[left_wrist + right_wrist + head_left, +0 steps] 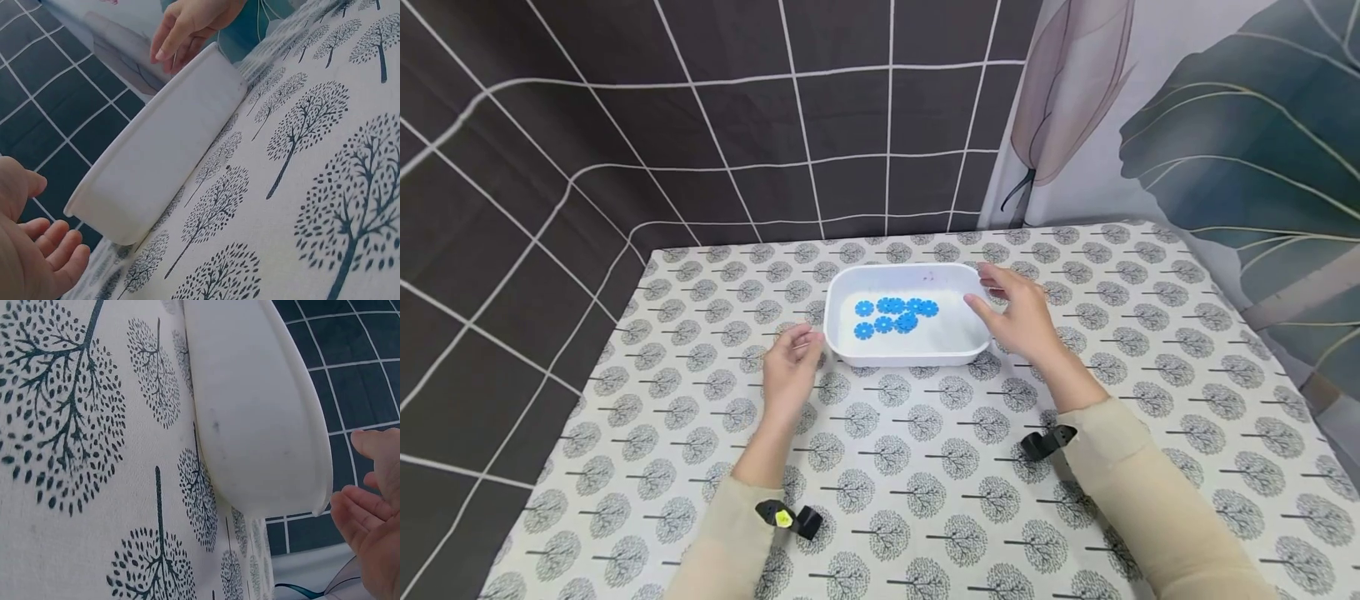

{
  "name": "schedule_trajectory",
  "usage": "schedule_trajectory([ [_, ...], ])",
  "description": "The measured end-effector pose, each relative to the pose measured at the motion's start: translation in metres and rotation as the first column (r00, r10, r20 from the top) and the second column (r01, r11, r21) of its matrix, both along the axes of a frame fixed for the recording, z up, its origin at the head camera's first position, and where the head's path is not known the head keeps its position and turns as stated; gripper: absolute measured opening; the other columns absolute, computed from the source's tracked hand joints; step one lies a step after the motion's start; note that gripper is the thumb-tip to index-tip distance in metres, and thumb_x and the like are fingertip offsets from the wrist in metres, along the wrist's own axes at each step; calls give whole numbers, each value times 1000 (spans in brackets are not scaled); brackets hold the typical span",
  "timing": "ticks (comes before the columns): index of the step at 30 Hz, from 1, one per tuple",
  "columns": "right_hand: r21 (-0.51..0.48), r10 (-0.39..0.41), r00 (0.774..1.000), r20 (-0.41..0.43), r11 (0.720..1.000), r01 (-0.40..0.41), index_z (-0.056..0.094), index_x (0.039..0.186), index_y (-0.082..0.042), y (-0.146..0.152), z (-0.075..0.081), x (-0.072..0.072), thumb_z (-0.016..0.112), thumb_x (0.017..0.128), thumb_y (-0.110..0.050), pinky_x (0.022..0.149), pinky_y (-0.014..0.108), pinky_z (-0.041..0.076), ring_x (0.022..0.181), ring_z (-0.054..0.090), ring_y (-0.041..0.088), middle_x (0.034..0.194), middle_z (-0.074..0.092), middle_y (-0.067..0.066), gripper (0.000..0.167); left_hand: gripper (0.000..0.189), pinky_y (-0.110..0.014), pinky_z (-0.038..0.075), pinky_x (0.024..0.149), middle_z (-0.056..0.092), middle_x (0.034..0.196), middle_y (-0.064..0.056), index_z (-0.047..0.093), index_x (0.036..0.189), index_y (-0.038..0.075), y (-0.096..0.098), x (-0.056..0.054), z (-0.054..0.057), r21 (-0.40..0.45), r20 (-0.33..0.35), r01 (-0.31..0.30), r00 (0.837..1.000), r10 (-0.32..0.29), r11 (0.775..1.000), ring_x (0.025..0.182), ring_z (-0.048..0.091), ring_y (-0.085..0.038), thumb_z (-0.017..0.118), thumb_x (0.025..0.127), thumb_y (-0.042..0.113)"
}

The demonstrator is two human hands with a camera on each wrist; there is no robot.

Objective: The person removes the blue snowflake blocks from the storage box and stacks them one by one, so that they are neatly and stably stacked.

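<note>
A white plastic tub (910, 362) sits on the table, with several blue flower-shaped discs (863, 331) lying on its floor, mostly toward the left and middle. Beside the tub's left end is my left hand (788, 371), its fingers loosely bent and its fingertips close to the rim. At the other end, my right hand (1021, 315) has the thumb over the rim and the fingers spread outside it. In the right wrist view, the fingers (359, 515) appear right at the tub's rim without curling round it. The discs are hidden behind the tub wall in both wrist views.
A white cloth (887, 500) printed with grey trees covers the table. Behind and to the left hangs a dark cloth (842, 108) with white grid lines. A leaf-patterned curtain (1247, 150) hangs at the right. Black straps (1048, 442) with small cameras are on both sleeves.
</note>
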State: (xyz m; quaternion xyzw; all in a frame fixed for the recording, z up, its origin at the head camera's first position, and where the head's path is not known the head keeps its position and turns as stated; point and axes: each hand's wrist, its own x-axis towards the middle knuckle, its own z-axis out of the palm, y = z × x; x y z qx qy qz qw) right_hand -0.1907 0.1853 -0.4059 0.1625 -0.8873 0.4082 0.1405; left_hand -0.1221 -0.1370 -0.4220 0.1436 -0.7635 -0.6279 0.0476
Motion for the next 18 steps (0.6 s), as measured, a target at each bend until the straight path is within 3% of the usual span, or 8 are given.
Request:
schedule_trajectory([
  [5, -24, 32, 999, -12, 999, -32, 56, 134, 9, -3, -2, -4, 75, 91, -7, 98, 49, 60, 112, 64, 41, 123, 64, 29, 49, 41, -22, 60, 94, 60, 124, -10, 56, 135, 1, 2, -2, 0, 80, 29, -8, 1000, 6, 997, 114, 63, -23, 65, 99, 18],
  [11, -42, 58, 998, -2, 997, -58, 57, 130, 12, -10, -2, -8, 75, 90, -5, 96, 48, 61, 110, 65, 41, 122, 64, 30, 47, 36, -28, 62, 93, 60, 118, -12, 58, 131, 1, 3, -3, -2, 187, 50, -18, 999, 9, 982, 110, 64, -28, 66, 98, 14],
  [18, -40, 69, 998, 7, 997, -69, 58, 129, 12, -18, -3, -12, 76, 90, -5, 97, 48, 60, 110, 65, 41, 122, 64, 30, 45, 34, -31, 62, 95, 61, 115, -11, 61, 127, 2, 6, -4, -3, 214, 66, -26, 998, 12, 977, 105, 65, -26, 69, 96, 13],
])
